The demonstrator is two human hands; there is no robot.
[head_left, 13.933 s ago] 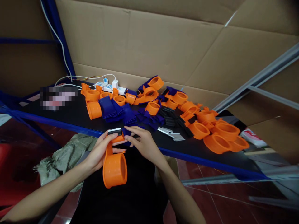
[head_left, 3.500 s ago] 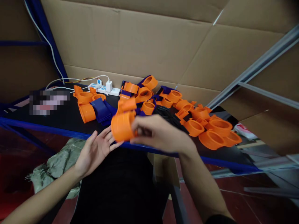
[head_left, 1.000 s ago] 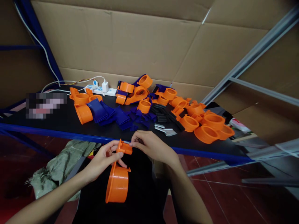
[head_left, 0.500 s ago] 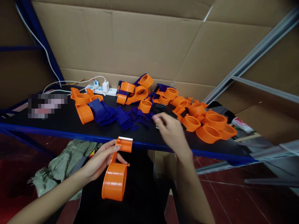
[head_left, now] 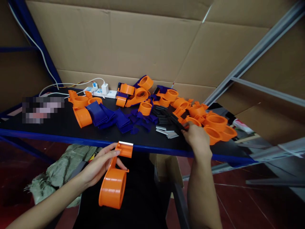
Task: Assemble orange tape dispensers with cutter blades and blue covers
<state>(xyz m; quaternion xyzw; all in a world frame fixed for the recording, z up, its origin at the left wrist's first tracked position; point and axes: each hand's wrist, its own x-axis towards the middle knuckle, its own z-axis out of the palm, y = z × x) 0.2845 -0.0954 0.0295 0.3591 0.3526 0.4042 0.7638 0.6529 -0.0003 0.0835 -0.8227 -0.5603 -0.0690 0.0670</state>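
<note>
Two hands: both are the person's own; the left hand (head_left: 101,163) is near the body below the table edge, the right hand (head_left: 195,137) is out over the table (head_left: 59,132).
Left hand's hold: its fingers are curled around the neck of an orange dispenser body (head_left: 113,184), thumb on top beside the head, where a toothed metal blade (head_left: 125,143) sits.
Long axis of the held part: it runs from the blade end, up by the table's blue edge, down and toward the person to the round drum, which hangs lowest.
Right hand's reach: it lies among the black strips (head_left: 166,116), at their right end, just left of the orange ring-shaped parts (head_left: 215,125).
Right fingers: they point away from the camera and are mostly covered by the back of the hand, so I cannot tell whether they pinch a strip or only touch the pile.
Direction that matters: the black strips lie up and to the right of the held dispenser, well apart from it; the right hand is far nearer to them than the left.
Close by: loose metal blades (head_left: 166,132) lie just left of the right hand, with dark blue flaps (head_left: 107,115) further left.
Hard to read: how many strips there are; the inside of the drum; a blurred patch on the table's left.
</note>
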